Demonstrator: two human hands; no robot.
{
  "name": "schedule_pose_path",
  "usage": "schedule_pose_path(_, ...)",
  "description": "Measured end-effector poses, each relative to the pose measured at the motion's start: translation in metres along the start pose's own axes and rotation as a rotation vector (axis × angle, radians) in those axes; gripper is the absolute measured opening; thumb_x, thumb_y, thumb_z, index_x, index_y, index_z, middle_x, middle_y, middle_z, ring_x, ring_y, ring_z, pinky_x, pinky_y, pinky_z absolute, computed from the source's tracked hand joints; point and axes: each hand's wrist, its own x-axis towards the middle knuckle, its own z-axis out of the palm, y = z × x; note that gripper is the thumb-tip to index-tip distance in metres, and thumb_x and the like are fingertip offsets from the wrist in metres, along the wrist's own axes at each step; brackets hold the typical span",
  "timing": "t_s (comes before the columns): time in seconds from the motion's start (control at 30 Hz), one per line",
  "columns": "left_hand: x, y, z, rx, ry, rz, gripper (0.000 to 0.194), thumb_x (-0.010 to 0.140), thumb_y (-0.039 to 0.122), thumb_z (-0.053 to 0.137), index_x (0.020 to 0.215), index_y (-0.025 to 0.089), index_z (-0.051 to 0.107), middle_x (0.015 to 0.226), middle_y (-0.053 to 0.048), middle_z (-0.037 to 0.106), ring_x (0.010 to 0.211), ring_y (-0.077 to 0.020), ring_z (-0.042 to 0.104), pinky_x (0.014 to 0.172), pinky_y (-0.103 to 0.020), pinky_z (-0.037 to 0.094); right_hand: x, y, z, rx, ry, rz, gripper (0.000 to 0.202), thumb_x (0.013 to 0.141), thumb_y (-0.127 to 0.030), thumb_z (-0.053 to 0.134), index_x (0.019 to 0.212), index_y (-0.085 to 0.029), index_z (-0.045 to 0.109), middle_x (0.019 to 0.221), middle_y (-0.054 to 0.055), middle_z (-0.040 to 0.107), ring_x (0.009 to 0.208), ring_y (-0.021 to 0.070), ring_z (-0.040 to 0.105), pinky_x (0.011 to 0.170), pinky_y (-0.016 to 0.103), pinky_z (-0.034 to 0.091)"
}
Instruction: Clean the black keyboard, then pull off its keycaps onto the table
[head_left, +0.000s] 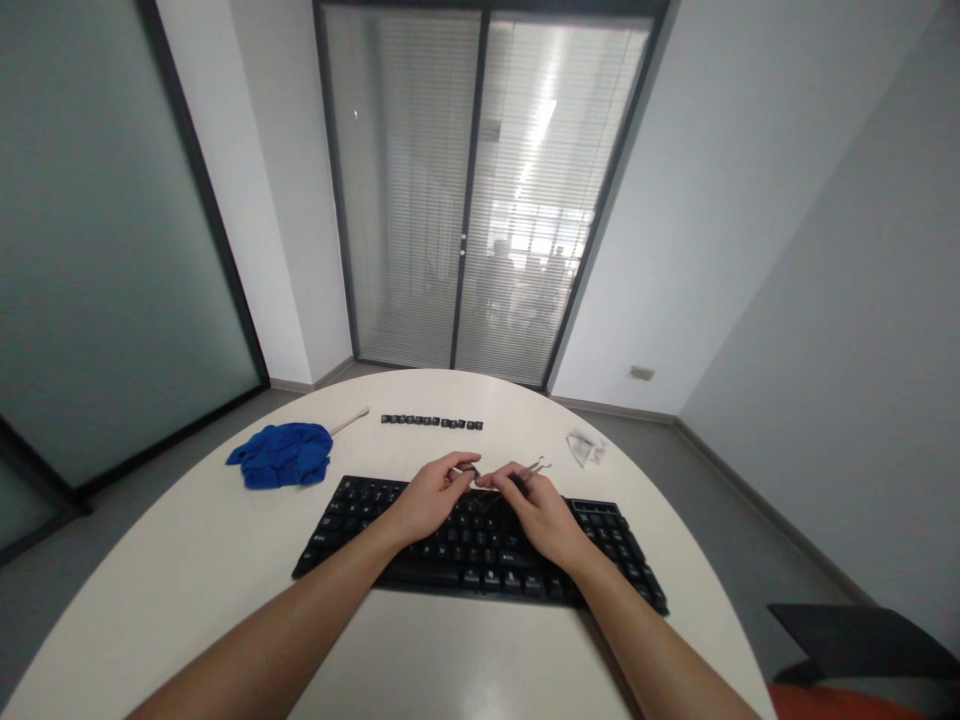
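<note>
A black keyboard (480,572) lies on the white round table, beneath both hands. My left hand (435,492) is above its upper middle, thumb and fingers closed round a small dark piece (471,471) that looks like a keycap. Just to the right, my right hand (531,500) is closed on a thin wire tool (538,466), whose prongs stick out past the fingers. The fingertips of both hands nearly meet at the dark piece. Behind the hands, a row of black keycaps (432,422) runs along the table.
A crumpled blue cloth (285,455) lies at the left of the table (225,580), with a light-coloured stick (350,420) beside it. A small clear packet (586,447) is at the right. A dark chair (862,640) stands beyond the table's right edge.
</note>
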Motion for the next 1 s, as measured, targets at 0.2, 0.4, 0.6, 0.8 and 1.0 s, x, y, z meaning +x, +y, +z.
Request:
schedule_pose_path(0.2,0.002,-0.005,0.002,-0.178,-0.035,-0.020,0.037,0.087,0.033,0.058,0.119,0.015,0.059,0.099,-0.008,0.069,0.094,-0.0199,0.063,0.089,-0.035,0.048,-0.001,0.003,-0.003,-0.163,0.094,-0.102,0.033,0.100,-0.039,0.039,0.104,-0.020,0.065,0.096,0.005,0.067,0.092,0.0178,0.061,0.088,0.029,0.044)
schedule_pose_path(0.4,0.002,-0.007,0.001,-0.204,-0.114,0.007,0.039,0.088,0.031,0.058,0.123,0.014,0.056,0.104,-0.009,0.069,0.099,-0.0212,0.063,0.093,-0.037,0.046,0.000,0.005,-0.001,-0.216,0.009,-0.111,0.028,0.097,-0.034,0.047,0.118,-0.023,0.062,0.108,0.005,0.070,0.096,0.0188,0.063,0.089,0.031,0.046)
schedule_pose_path(0.6,0.001,-0.001,-0.002,-0.169,-0.164,0.013,0.041,0.089,0.028,0.054,0.126,0.013,0.053,0.102,-0.009,0.071,0.097,-0.0215,0.065,0.093,-0.038,0.047,0.000,0.004,0.000,-0.201,-0.057,-0.103,0.029,0.094,-0.034,0.052,0.116,-0.024,0.067,0.109,0.004,0.072,0.099,0.0205,0.065,0.092,0.032,0.046)
schedule_pose_path(0.8,-0.007,0.004,0.002,0.140,-0.080,0.073,0.037,0.088,0.027,0.057,0.124,0.020,0.055,0.119,-0.009,0.066,0.109,-0.0220,0.061,0.098,-0.037,0.045,0.003,0.008,-0.008,-0.299,0.051,-0.010,0.028,0.092,-0.038,0.053,0.109,-0.022,0.069,0.094,0.003,0.073,0.078,0.0185,0.064,0.077,0.028,0.047)
schedule_pose_path(1.0,-0.016,0.012,0.005,0.582,-0.139,0.247,0.023,0.090,0.030,0.055,0.109,0.021,0.063,0.112,-0.005,0.067,0.109,-0.0239,0.056,0.097,-0.038,0.045,0.006,0.025,-0.019,-0.545,0.158,0.120,0.029,0.089,-0.038,0.053,0.104,-0.020,0.070,0.063,0.001,0.064,0.056,0.0174,0.055,0.059,0.026,0.039)
